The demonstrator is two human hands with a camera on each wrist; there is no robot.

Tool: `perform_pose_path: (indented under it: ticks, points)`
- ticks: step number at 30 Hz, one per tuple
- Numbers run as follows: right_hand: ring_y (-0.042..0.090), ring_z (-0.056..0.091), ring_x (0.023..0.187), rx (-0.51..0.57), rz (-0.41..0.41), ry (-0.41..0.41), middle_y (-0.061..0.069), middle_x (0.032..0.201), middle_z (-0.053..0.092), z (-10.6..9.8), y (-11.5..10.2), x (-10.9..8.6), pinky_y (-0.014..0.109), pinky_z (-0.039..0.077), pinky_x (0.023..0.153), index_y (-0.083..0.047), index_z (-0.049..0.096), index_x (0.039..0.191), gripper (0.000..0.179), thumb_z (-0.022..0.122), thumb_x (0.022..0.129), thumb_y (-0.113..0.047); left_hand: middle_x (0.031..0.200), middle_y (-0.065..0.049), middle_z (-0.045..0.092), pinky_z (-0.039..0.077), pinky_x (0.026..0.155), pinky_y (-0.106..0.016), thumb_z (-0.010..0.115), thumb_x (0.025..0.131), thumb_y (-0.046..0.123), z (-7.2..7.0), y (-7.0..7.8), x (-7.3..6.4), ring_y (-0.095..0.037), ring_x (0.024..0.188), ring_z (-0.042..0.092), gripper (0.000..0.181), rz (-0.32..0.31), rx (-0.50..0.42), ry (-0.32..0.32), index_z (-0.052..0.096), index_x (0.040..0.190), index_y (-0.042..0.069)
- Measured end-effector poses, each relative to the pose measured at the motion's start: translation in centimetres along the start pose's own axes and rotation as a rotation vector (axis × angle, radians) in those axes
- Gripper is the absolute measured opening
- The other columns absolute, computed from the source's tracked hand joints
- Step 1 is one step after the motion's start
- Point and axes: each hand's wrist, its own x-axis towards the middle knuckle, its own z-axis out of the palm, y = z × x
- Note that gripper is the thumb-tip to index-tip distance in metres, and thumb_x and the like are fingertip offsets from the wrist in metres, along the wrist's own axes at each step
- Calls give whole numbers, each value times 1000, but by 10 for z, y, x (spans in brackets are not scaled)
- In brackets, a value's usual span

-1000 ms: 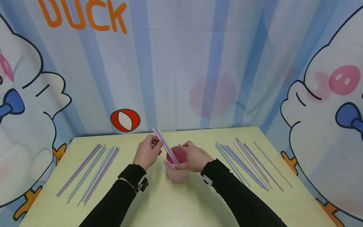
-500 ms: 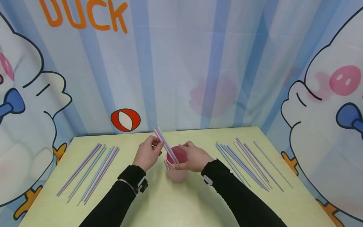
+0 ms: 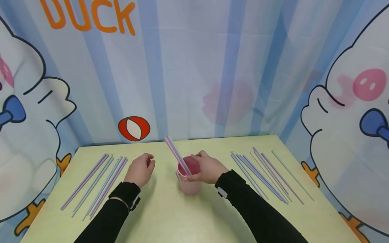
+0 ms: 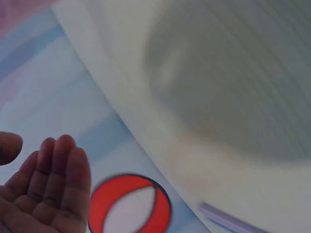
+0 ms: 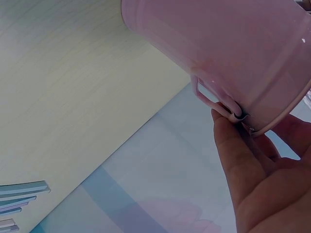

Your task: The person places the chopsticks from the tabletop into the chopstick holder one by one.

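Note:
A small pink metal bucket stands mid-table. My right hand grips it at the rim, thumb on the near side and fingers on the far side. In the right wrist view, fingertips press beside the handle loop of the bucket. Several pink and lilac straws lean leftward out of the bucket, their lower ends hidden inside; the right thumb overlaps them at the rim. My left hand hovers left of the bucket, holding nothing, its fingers loosely bent. The left wrist view shows its bare palm.
Several purple and blue straws lie spread on the table's left side. More blue, purple and pale straws lie on the right. The pale yellow table ends at a printed curtain behind.
My left hand has let go of the leaning straws and moved left, away from the bucket. The straws stay leaning in the bucket. My right hand has kept its grip in place.

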Motion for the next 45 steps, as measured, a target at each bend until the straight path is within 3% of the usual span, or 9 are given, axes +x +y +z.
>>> perform_pose_path:
  ticks: [7, 13, 20, 32, 38, 45]
  points:
    - [21, 60, 97, -5, -7, -3, 7, 125, 51, 0, -1, 0, 35, 55, 85, -9, 48, 146, 90, 76, 74, -56, 113, -31, 62, 48, 92, -57, 57, 95, 10, -14, -59, -3, -46, 106, 56, 34, 0, 232, -24, 60, 120, -12]
    - [21, 60, 98, 0, -1, -3, 8, 124, 51, 0, -1, 0, 36, 55, 86, -11, 50, 145, 88, 76, 74, -56, 113, -36, 53, 48, 86, -62, 61, 92, 9, -22, -84, -11, -51, 101, 52, 34, -54, 318, -18, 60, 118, -14]
    - [20, 60, 98, 3, 0, -2, 7, 123, 51, 1, 0, 1, 36, 56, 86, -11, 50, 144, 88, 76, 74, -57, 99, -33, 52, 50, 75, -61, 60, 92, 7, -28, -93, -18, -50, 91, 53, 22, -67, 361, -52, 65, 103, -12]
    - [19, 60, 97, -14, 0, 0, 6, 123, 51, 5, 4, 3, 34, 56, 85, -10, 49, 146, 92, 75, 73, -60, 108, -35, 49, 48, 79, -64, 54, 95, 8, -29, -101, -18, -53, 97, 50, 28, -124, 371, -133, 63, 111, -12]
    - [20, 59, 97, -10, 2, 1, 6, 124, 51, 3, 2, 2, 35, 56, 85, -10, 49, 145, 92, 76, 73, -60, 103, -34, 51, 50, 76, -63, 55, 94, 7, -27, -103, -18, -52, 93, 52, 26, -103, 372, -109, 65, 109, -12]
    - [20, 60, 97, -9, 7, -4, 7, 124, 51, 2, 1, 1, 35, 56, 85, -9, 48, 146, 93, 76, 73, -59, 85, -28, 54, 53, 66, -59, 61, 88, 4, -23, -99, -18, -47, 76, 58, 16, -40, 406, -62, 68, 93, -11]
